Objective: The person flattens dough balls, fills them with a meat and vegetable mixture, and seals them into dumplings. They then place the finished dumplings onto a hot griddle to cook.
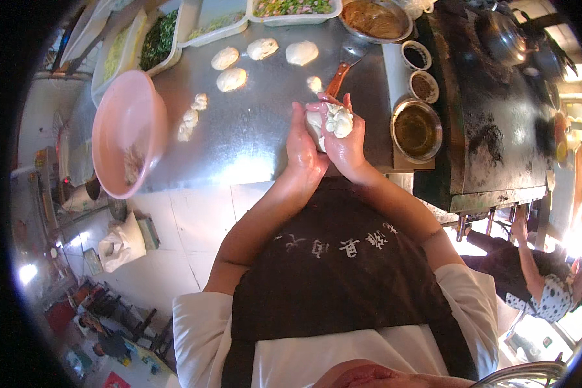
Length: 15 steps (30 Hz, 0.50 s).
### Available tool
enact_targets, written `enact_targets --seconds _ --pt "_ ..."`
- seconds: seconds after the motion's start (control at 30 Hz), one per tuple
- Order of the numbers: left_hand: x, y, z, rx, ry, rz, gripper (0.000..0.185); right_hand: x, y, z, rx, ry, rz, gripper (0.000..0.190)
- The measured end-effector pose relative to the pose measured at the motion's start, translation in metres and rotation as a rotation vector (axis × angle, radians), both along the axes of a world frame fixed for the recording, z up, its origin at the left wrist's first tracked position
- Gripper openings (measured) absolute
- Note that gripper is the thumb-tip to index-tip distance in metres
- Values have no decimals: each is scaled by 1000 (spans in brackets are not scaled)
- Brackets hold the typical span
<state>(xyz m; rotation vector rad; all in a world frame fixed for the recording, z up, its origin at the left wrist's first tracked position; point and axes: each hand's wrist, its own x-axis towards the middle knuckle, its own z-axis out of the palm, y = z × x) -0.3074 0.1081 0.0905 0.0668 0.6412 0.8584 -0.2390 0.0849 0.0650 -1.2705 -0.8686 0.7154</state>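
Both hands meet over the front right part of the steel worktop. My left hand (304,145) cups one side of a smooth lump of pale dough (315,127). In my right hand (347,153), a gathered, knobbly piece of dough (339,121) bulges out between thumb and fingers. Whether the two portions are joined, I cannot tell. Just beyond the fingertips lie a small dough ball (314,84) and a tool with a wooden handle (338,79). Further back rest several flattened dough rounds (231,79). Small dough scraps (188,124) lie to the left.
A pink plastic basin (105,138) stands at the left edge. Tubs of chopped vegetables (293,19) and a metal bowl of brown filling (409,29) line the back. Seasoning bowls and a bowl of oil (394,131) sit beside a dark griddle (499,126). Another person (538,276) is beyond it.
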Motion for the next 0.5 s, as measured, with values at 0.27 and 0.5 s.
enact_targets --seconds 0.27,0.5 --pt "-51 13 -38 -186 128 140 52 -47 20 -80 -54 237 189 23" --pt "-123 58 -78 -105 67 180 30 -64 64 -50 95 120 304 28"
